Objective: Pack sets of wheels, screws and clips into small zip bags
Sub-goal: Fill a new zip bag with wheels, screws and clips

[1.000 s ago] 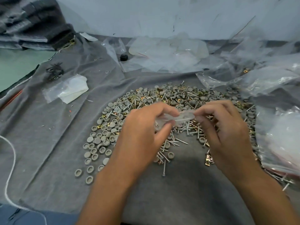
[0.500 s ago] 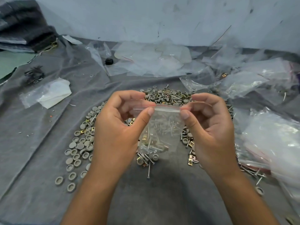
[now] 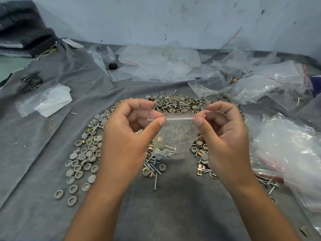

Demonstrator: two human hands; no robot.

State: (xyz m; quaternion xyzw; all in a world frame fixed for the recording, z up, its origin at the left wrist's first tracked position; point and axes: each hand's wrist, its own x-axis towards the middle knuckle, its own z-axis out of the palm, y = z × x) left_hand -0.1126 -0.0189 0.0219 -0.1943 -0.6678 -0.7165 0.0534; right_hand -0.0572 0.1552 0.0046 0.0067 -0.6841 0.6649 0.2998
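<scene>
A small clear zip bag [image 3: 175, 134] hangs upright above the cloth, its red-lined zip strip on top. My left hand [image 3: 128, 136] pinches the strip's left end between thumb and forefinger. My right hand [image 3: 224, 136] pinches the right end the same way. Screws and a brass clip lie at the bag's bottom. Below and around it spreads a pile of grey wheels [image 3: 83, 153], silver screws [image 3: 154, 167] and brass clips [image 3: 200, 171] on the grey cloth [image 3: 43, 171].
Loose clear bags [image 3: 156, 65] lie at the back by the wall. More bags [image 3: 291, 153], some filled, heap up on the right. A flat bag with white paper [image 3: 46, 101] lies at left, near dark clips [image 3: 31, 80] and a black cap [image 3: 112, 65].
The bag was lifted from low over the pile and turned upright. Both hands now hold its zip strip level at the two ends, thumbs a little closer together.
</scene>
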